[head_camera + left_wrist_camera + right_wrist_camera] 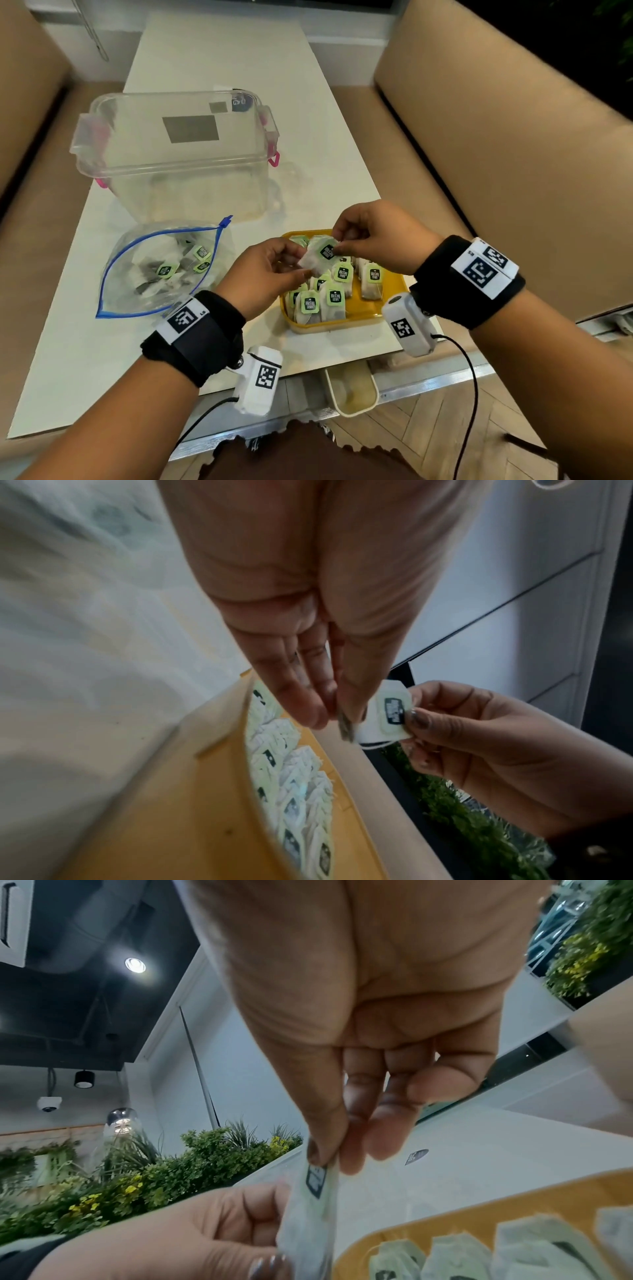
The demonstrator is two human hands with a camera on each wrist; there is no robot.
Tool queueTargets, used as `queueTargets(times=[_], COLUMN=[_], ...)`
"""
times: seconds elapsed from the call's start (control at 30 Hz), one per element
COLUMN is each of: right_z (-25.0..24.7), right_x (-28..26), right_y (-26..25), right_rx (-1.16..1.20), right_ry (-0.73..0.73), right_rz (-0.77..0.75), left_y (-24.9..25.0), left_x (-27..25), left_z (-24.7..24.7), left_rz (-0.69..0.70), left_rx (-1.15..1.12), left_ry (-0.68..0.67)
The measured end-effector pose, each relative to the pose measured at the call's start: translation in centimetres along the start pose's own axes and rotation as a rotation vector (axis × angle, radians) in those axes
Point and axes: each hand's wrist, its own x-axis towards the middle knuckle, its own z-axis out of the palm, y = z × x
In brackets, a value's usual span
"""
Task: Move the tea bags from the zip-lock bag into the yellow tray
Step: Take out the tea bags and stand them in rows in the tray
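Both hands hold one white tea bag (320,257) with a green tag above the yellow tray (368,313). My left hand (274,267) pinches its lower left edge. My right hand (356,236) pinches its upper right corner by the tag. The left wrist view shows the same tea bag (387,718) between both hands' fingertips. In the right wrist view the tea bag (308,1213) hangs edge-on. Several tea bags (329,294) lie in rows in the tray. The open zip-lock bag (157,270), with a blue seal, lies left of the tray and holds several more tea bags.
A clear plastic storage box (174,150) with pink latches stands behind the zip-lock bag on the white table (85,359). A small beige container (352,387) sits under the table's near edge. Tan cushioned benches flank the table on both sides.
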Motion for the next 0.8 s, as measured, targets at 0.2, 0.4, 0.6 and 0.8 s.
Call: queueTargets(times=[0.2,0.4,0.6,0.8], right_z=[-1.8,-0.8,0.8,1.4], right_x=[-0.8,-0.7,0.6,1.2], right_y=[2.2,4.5,5.8,6.0], right_rx=[-0.151,-0.420,-0.624,-0.658], right_ry=[-0.138,-0.299,-0.300,-0.316], right_rz=[0.086,0.130,0.163,0.171], left_y=[-1.4,-2.2,-2.1,-1.8], left_x=[-0.2,-0.1,-0.1,-0.2], left_z=[-0.9,-1.3,-1.1,-1.0], left_rz=[0.029,-0.126,-0.199,-0.214], left_rx=[0.341,0.331,0.234,0.204], left_ry=[0.198,0.203,0.166,0.169])
